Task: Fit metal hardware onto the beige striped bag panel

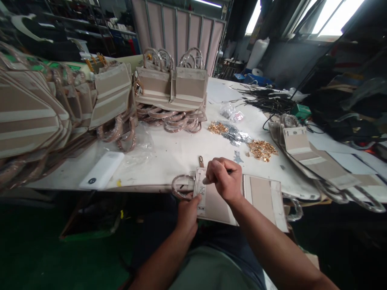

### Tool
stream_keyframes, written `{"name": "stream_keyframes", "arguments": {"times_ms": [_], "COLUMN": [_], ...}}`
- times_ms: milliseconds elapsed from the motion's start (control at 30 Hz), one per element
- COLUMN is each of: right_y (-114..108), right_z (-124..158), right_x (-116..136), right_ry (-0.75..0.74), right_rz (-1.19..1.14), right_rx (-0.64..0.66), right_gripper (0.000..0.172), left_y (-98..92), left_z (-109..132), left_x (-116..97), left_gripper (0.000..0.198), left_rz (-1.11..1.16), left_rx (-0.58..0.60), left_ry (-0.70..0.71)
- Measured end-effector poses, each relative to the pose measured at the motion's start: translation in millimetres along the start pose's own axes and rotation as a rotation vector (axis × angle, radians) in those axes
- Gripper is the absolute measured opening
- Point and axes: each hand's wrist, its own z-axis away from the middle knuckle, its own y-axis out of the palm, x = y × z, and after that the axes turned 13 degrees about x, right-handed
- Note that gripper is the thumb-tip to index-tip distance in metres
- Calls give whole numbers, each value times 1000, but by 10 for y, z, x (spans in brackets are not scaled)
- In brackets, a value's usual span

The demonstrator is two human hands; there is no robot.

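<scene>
An unfolded beige handbag body point(262, 197) lies at the front edge of the table, with plastic-wrapped handles at both ends. My left hand point(188, 213) grips its left end beside the wrapped handle point(178, 186), the thumb on the panel near a small metal fitting point(202, 190). Closed in a fist, my right hand point(224, 177) is over the upper left part of the panel. A bit of something dark shows at that fist, but its kind is hidden. Just beyond the panel, a small gold-coloured clasp piece point(201, 160) lies on the table.
Piles of gold fittings point(262, 150) and grey metal plates point(236, 135) lie beyond my hands. Stacked bag bodies point(190, 86) stand at the back and left, more bag pieces point(314, 155) at right. A white power bank point(102, 170) lies near the left front edge.
</scene>
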Motion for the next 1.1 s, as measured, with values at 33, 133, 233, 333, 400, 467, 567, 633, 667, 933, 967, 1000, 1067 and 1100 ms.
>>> {"name": "stream_keyframes", "arguments": {"times_ms": [33, 133, 233, 333, 400, 467, 567, 633, 667, 933, 967, 1000, 1067, 1100], "right_y": [15, -8, -227, -525, -644, -661, -568, -500, -478, -484, -483, -480, -472, -467], "right_z": [10, 45, 40, 12, 12, 36, 93, 129, 143, 123, 117, 115, 116, 119], "right_x": [0, -47, -47, -20, -63, -160, -307, -352, -359, -388, -397, -404, -411, -410], "right_ry": [-4, 73, 217, 371, 475, 565, 611, 597, 589, 558, 556, 554, 553, 553], "right_rz": [10, 75, 144, 393, 630, 831, 1075, 1167, 1190, 1243, 1245, 1247, 1253, 1257], "right_rx": [1, 24, 46, 63, 143, 256, 332, 351, 360, 371, 370, 368, 362, 358], "right_gripper": [58, 60, 57, 48, 29, 8, 13, 16, 19, 25, 25, 25, 26, 27], "left_y": [4, 16, 18, 5, -1, 3, 38, 71, 83, -210, -256, -283, -275, -245], "left_z": [4, 15, 13, -3, -11, -5, 44, 97, 127, 397, 420, 428, 376, 310], "left_x": [-5, -26, -42, -40, -38, -46, -80, -112, -129, -332, -380, -430, -522, -557], "left_gripper": [46, 44, 46, 45, 40, 37, 37, 42, 44, 70, 73, 74, 70, 66], "left_rz": [2, 5, 5, 0, -7, -17, -33, -42, -45, -419, -586, -780, -1180, -1362], "left_rx": [-2, -7, -6, -8, -15, -22, -16, 8, 22, 14, -60, -119, -102, -17], "left_ry": [2, -5, -21, -28, -34, -37, -43, -53, -60, 240, 406, 583, 890, 991]}}
